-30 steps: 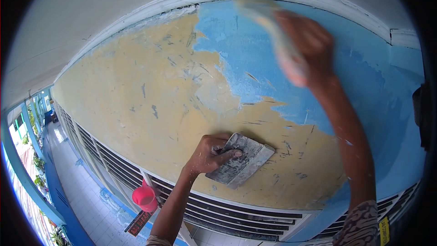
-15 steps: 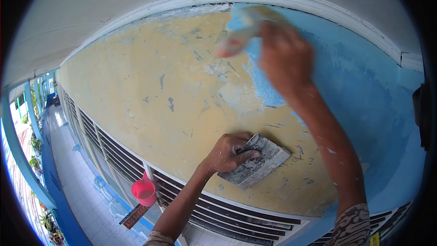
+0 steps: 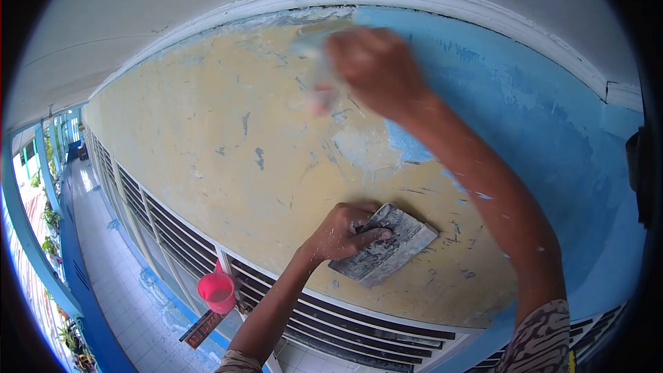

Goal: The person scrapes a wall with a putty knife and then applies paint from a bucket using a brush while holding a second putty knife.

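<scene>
My left hand (image 3: 347,231) grips a grey, paint-smeared flat plate (image 3: 387,247) near the lower part of the wall, with the thumb over its face. Higher up, my right hand (image 3: 373,62) is closed round a blurred scraper-like tool (image 3: 319,72) with a reddish handle end, held against the upper wall. The wall (image 3: 207,138) is yellowish and scuffed on the left. Blue paint (image 3: 511,110) covers its right side, with a ragged edge near my right forearm.
White moulding (image 3: 442,1) runs along the top under the ceiling. Below the wall are louvred vents (image 3: 345,328), a pink dipper (image 3: 217,291) and a hanging sign (image 3: 201,329). A tiled walkway (image 3: 128,290) with a blue railing and plants lies at left.
My right hand and its tool have moved left along the upper wall, from the blue paint onto the yellowish part. My left hand and the plate have hardly moved.
</scene>
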The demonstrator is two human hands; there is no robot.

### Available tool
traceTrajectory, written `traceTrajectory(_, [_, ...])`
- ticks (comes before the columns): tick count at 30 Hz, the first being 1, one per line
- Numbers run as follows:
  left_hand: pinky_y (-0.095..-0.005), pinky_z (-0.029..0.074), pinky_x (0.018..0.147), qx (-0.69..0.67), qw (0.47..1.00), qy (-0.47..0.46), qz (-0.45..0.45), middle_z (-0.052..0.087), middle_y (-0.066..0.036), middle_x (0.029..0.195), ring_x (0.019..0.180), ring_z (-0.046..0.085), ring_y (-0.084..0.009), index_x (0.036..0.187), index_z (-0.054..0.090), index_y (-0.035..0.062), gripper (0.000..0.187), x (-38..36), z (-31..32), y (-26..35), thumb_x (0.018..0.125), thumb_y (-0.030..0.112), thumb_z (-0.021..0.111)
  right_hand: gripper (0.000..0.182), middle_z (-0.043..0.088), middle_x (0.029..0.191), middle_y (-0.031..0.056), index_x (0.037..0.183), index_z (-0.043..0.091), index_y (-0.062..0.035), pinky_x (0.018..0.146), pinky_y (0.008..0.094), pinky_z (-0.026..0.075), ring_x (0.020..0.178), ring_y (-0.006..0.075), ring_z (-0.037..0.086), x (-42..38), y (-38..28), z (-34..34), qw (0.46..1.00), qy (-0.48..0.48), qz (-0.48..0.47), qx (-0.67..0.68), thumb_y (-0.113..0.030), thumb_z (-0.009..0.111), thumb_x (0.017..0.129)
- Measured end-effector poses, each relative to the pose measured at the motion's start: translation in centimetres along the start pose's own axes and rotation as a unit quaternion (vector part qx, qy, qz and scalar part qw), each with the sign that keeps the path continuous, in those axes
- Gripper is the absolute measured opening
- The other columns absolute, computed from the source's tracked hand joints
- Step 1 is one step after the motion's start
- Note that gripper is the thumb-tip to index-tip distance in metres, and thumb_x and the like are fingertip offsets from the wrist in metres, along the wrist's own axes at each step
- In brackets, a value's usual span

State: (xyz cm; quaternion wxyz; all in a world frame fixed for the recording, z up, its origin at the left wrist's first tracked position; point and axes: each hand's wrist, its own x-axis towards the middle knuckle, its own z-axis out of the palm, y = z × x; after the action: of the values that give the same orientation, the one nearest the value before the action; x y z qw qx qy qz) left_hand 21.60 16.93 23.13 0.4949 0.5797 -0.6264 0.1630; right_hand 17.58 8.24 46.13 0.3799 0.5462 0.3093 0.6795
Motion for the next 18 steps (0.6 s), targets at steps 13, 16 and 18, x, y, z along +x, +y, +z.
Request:
traceTrajectory(13, [-0.0364,0.051,0.067,-0.003,1.000,0.014,0.003,0.070,-0.015,0.089,0.074,0.066,-0.0294,0.082,0.071,-0.0039,0.019,0.0,0.2,0.3,0.078,0.013,0.077,0.024,0.071,0.101,0.0145,0.108,0.067,0.0041,0.073,0.0315,0.055,0.081,0.0214,0.069,-22.5,4.9,-28.9,0.864,-0.100,0.419,-0.261,-0.014,0.068,0.092])
traceTrajectory(16, [-0.0350,0.051,0.068,-0.018,1.000,0.013,0.000,0.070,-0.016,0.088,0.074,0.066,-0.0278,0.084,0.071,-0.0042,0.017,0.1,0.3,0.2,0.078,0.011,0.077,0.026,0.070,0.095,0.0129,0.104,0.067,0.0044,0.069,0.0320,0.053,0.077,0.0192,0.066,-24.3,-0.6,-28.7,0.833,-0.069,0.521,-0.172,-0.017,0.071,0.091])
traceTrajectory(18, [-0.0344,0.051,0.069,-0.035,0.999,0.012,0.003,0.070,-0.016,0.088,0.074,0.067,-0.0260,0.088,0.072,-0.0039,0.017,0.1,0.4,0.3,0.077,0.009,0.077,0.019,0.069,0.088,0.0108,0.103,0.065,0.0028,0.065,0.0301,0.052,0.072,0.0193,0.066,-20.0,-6.2,-24.8,0.842,-0.054,0.534,-0.048,-0.011,0.070,0.090])
